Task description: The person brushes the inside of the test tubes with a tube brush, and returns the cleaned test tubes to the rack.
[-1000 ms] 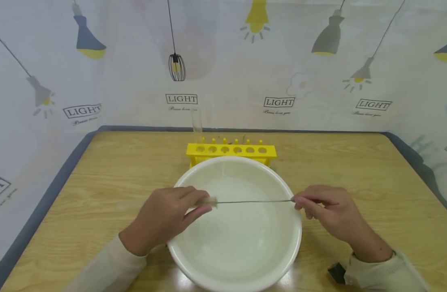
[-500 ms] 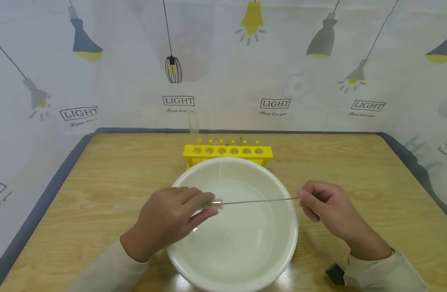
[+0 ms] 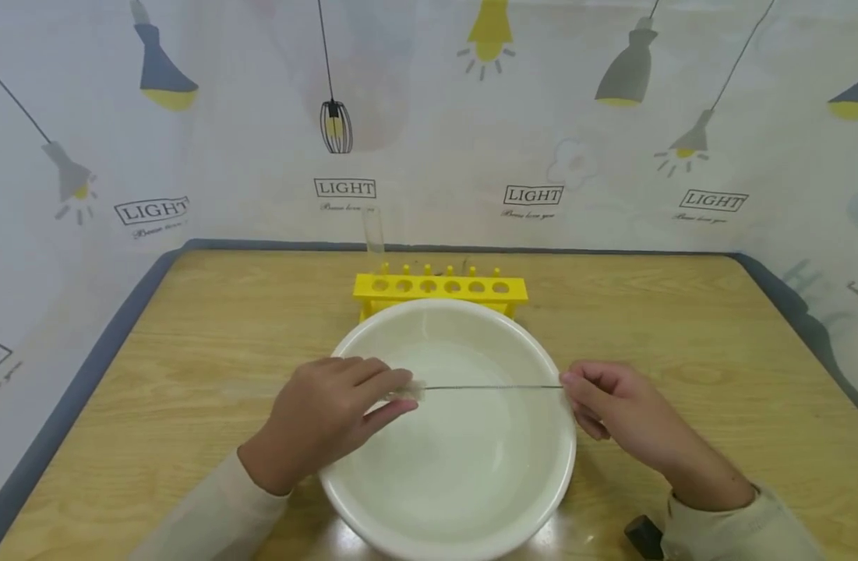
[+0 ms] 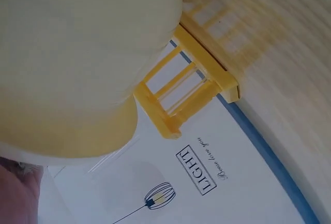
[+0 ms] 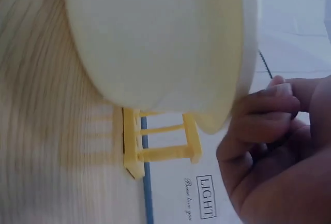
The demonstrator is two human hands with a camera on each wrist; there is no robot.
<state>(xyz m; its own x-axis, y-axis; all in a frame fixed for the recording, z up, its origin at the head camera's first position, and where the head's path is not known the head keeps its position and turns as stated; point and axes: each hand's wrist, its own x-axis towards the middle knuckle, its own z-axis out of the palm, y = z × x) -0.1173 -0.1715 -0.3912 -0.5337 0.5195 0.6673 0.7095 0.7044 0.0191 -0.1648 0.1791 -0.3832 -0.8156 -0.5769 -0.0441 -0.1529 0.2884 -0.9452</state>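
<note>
My left hand (image 3: 330, 421) grips a clear glass test tube (image 3: 412, 389) lying level over the white basin (image 3: 567, 475), its mouth facing right. A thin twisted-wire handle (image 3: 495, 387) of what looks like a test tube brush runs from that mouth to my right hand (image 3: 625, 413). Thumb and fingers of the right hand pinch the wire's end at the basin's right rim. The brush head is hidden within the tube and behind the left hand. In the right wrist view, curled fingers (image 5: 258, 125) show beside the basin's rim; the left wrist view catches only a bit of hand (image 4: 18, 195).
Right behind the basin stands a yellow test tube rack (image 3: 439, 288), with another clear test tube (image 3: 374, 234) upright at its left end. A small black object (image 3: 642, 536) lies by the right sleeve. Printed fabric (image 3: 436, 156) walls the wooden table (image 3: 190, 335).
The right hand moved a little right, then back left, so slightly less wire shows outside the tube than half a second ago. The left hand keeps its grip.
</note>
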